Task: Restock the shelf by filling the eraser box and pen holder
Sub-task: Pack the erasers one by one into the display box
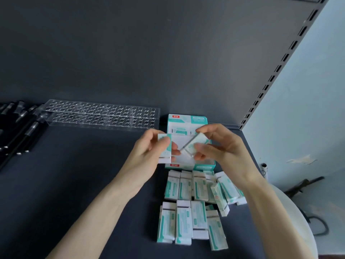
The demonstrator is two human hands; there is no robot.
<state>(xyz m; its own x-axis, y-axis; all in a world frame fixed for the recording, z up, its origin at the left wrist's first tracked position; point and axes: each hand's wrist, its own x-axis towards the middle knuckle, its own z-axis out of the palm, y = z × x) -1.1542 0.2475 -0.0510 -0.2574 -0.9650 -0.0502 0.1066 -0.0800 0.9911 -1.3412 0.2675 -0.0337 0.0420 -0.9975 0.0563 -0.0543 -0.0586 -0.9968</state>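
While L hand [145, 156], R hand [222, 148] grip erasers [164, 159], box [186, 119] nr shelf [84, 174] R edge.

Pen holder [100, 114] at back of shelf [74, 184], left of centre, against back panel [149, 53]. Pens [20, 131] lying at holder's left end. Eraser box [186, 119] right of holder, in back right corner beside slotted upright [280, 66]. Loose erasers [183, 225] in two rows before box. Above box: left hand [147, 152] holding upright eraser [165, 146], right hand [222, 146] holding tilted eraser [192, 144].
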